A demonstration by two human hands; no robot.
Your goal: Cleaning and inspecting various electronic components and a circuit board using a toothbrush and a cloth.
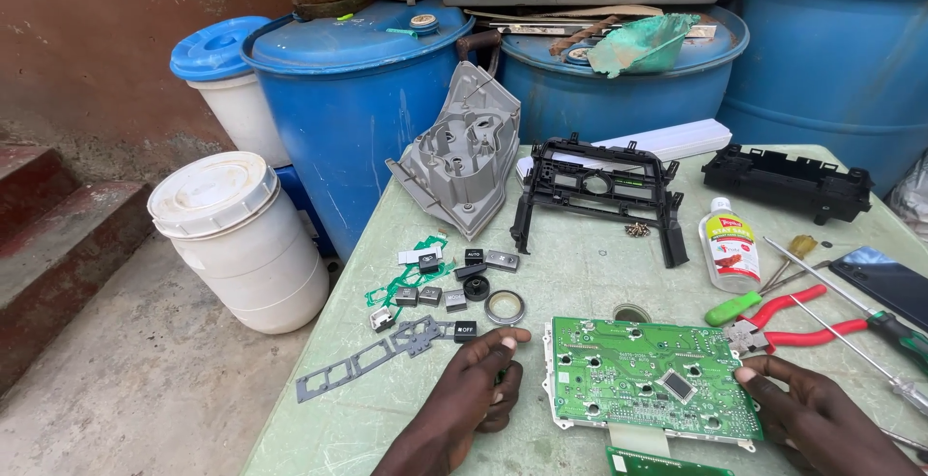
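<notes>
A green circuit board (648, 379) in a white frame lies flat near the table's front edge. My right hand (817, 413) rests on its right edge, fingers touching the board. My left hand (474, 389) lies on the table just left of the board, fingers curled, next to a small black button (465, 329) and a metal ring (505, 307). Several small grey and black buttons (445, 283) and a green flexible film (406, 278) are spread beyond the left hand. A grey flat frame strip (372, 355) lies to its left.
A black plastic bezel (599, 196), grey housing (464, 152) and black module (788, 181) stand at the table's back. A small bottle (727, 244), red pliers (793, 326), screwdrivers (870, 317) and a phone (889, 283) lie right. Blue barrels (348, 99) and white buckets (237, 239) surround the green table (570, 263).
</notes>
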